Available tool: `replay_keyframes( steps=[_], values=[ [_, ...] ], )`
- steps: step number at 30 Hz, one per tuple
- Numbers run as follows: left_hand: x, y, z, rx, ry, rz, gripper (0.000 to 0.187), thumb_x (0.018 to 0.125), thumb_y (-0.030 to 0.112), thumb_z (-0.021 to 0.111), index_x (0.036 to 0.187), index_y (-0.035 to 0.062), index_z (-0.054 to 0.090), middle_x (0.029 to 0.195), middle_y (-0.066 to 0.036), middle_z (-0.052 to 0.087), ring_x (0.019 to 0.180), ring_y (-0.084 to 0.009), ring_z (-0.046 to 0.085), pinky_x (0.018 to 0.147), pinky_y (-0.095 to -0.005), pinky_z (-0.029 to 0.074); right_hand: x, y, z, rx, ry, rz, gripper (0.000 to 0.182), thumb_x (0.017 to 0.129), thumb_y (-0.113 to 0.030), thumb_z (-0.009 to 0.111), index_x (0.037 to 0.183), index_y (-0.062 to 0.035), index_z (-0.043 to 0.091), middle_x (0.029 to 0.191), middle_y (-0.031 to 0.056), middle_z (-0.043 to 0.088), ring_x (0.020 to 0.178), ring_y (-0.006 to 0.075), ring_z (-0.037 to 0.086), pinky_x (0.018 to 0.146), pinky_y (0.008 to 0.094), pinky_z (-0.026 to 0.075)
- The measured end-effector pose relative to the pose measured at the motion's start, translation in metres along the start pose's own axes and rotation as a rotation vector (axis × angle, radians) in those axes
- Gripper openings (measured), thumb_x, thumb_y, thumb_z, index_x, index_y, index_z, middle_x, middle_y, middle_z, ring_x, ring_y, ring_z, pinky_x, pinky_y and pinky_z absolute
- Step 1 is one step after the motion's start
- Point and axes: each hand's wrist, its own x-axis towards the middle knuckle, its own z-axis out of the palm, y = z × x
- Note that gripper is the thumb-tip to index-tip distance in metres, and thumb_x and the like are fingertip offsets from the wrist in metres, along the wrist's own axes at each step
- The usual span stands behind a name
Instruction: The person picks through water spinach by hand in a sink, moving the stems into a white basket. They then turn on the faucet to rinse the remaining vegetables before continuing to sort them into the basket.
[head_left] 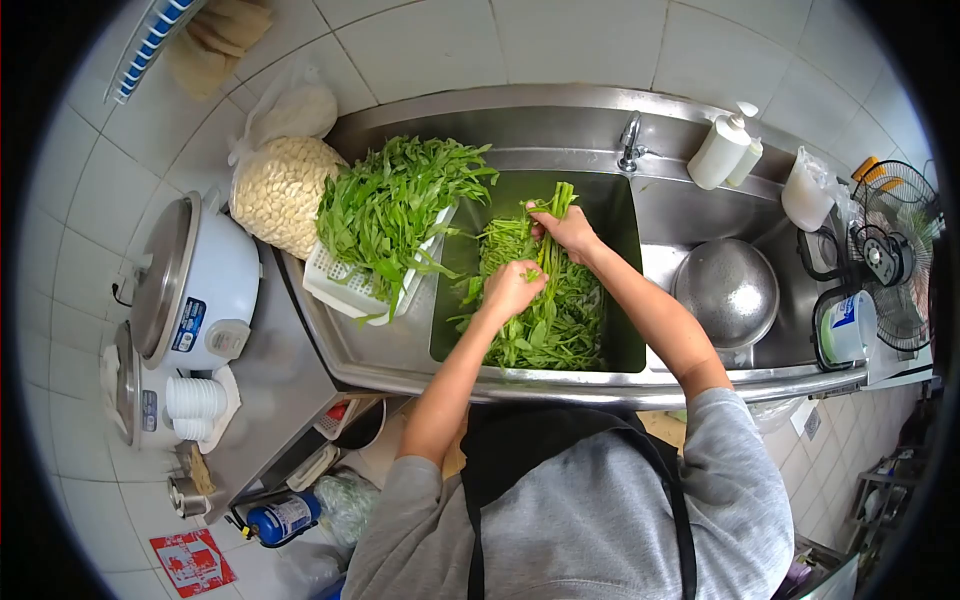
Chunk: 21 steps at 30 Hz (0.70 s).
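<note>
Leafy greens point(545, 335) with long stems fill much of the sink basin point(622, 290). Above them my right hand point(568, 232) is closed round a bunch of green stems, whose ends stick up past the fingers. My left hand point(513, 288), lower and to the left, has its fingers pinched at the stems beside the bunch; exactly what lies between them is too small to tell. Left of the basin, a white perforated basket point(345, 284) on the drainboard holds a heap of loose leafy greens point(400, 200).
A faucet point(631, 145) rises behind the basin. Pump bottles point(718, 152) stand at the back right, near a fan point(885, 255). An upturned metal bowl point(727, 293) lies in the right basin. A bag of pale beans point(283, 195) and a rice cooker point(222, 285) are at left.
</note>
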Motion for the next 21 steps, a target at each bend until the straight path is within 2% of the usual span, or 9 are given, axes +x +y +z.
replay_keyframes(
  steps=[1,2,5,6,8,11,13,16,21],
  values=[
    [0.001,0.000,-0.008,-0.104,-0.098,-0.054,0.023,0.075,0.030,0.065,0.086,0.0099,0.067,0.050,-0.010,0.053,0.045,-0.0185,0.051,0.048,-0.0338,0.040,-0.004,-0.004,-0.001,-0.224,0.013,-0.127,0.033,0.077,-0.032,0.067,0.081,0.0007,0.064,0.065,0.0089,0.062,0.057,0.0138,0.057,0.052,0.0318,0.046],
    [0.003,-0.009,-0.009,-0.176,-0.040,-0.005,0.024,0.075,0.028,0.065,0.086,0.0072,0.066,0.047,-0.006,0.049,0.042,-0.0120,0.043,0.044,-0.0311,0.037,0.002,0.002,-0.004,-0.277,0.064,-0.257,0.039,0.073,-0.038,0.070,0.078,0.0003,0.065,0.059,0.0062,0.058,0.055,0.0110,0.053,0.053,0.0305,0.043],
    [0.009,-0.024,-0.022,-0.256,-0.181,-0.017,0.024,0.079,0.027,0.062,0.088,0.0047,0.063,0.048,-0.002,0.048,0.043,-0.0081,0.044,0.043,-0.0265,0.036,-0.005,-0.016,-0.013,-0.342,-0.113,-0.303,0.042,0.072,-0.040,0.070,0.083,0.0005,0.065,0.059,0.0039,0.056,0.055,0.0104,0.049,0.054,0.0287,0.041],
    [0.007,-0.022,-0.028,-0.255,-0.181,-0.020,0.024,0.079,0.027,0.062,0.088,0.0047,0.063,0.048,-0.002,0.048,0.043,-0.0081,0.044,0.043,-0.0265,0.036,-0.004,-0.018,-0.014,-0.358,-0.142,-0.330,0.034,0.074,-0.034,0.071,0.076,-0.0023,0.059,0.060,-0.0010,0.050,0.054,0.0075,0.042,0.050,0.0252,0.036],
    [0.004,-0.016,-0.039,-0.328,-0.338,-0.117,0.020,0.083,0.023,0.059,0.090,0.0048,0.062,0.049,0.001,0.046,0.045,-0.0065,0.044,0.043,-0.0237,0.036,0.001,-0.023,-0.015,-0.347,-0.198,-0.299,0.032,0.073,-0.033,0.071,0.075,-0.0035,0.058,0.061,-0.0012,0.050,0.055,0.0073,0.042,0.051,0.0248,0.036],
    [0.005,-0.029,-0.039,-0.439,-0.334,-0.130,0.017,0.084,0.020,0.057,0.090,0.0046,0.062,0.050,0.002,0.044,0.044,-0.0061,0.042,0.043,-0.0236,0.036,-0.004,-0.036,-0.016,-0.312,-0.282,-0.248,0.028,0.073,-0.031,0.072,0.074,-0.0067,0.058,0.060,-0.0017,0.050,0.051,0.0064,0.043,0.047,0.0234,0.035],
    [0.001,-0.023,-0.051,-0.473,-0.353,-0.111,0.016,0.085,0.018,0.056,0.089,0.0032,0.061,0.052,0.004,0.044,0.045,-0.0055,0.041,0.043,-0.0229,0.036,-0.002,-0.039,-0.019,-0.300,-0.352,-0.084,0.026,0.073,-0.030,0.071,0.075,-0.0074,0.059,0.057,-0.0014,0.051,0.045,0.0059,0.042,0.041,0.0225,0.033],
    [0.000,-0.021,-0.062,-0.584,-0.483,-0.167,0.022,0.084,0.020,0.058,0.092,-0.0009,0.060,0.053,0.004,0.043,0.047,-0.0055,0.041,0.045,-0.0222,0.036,-0.002,-0.042,-0.015,-0.273,-0.382,-0.096,0.023,0.075,-0.029,0.069,0.078,-0.0070,0.061,0.056,-0.0001,0.054,0.041,0.0056,0.041,0.037,0.0219,0.030],
    [-0.004,-0.030,-0.072,-0.694,-0.547,-0.153,0.027,0.086,0.022,0.057,0.094,-0.0033,0.059,0.052,0.003,0.042,0.045,-0.0063,0.040,0.044,-0.0221,0.035,0.005,-0.038,-0.008,-0.298,-0.340,-0.093,0.023,0.076,-0.029,0.068,0.077,-0.0059,0.063,0.058,0.0028,0.058,0.040,0.0057,0.040,0.037,0.0227,0.030]
  ],
)
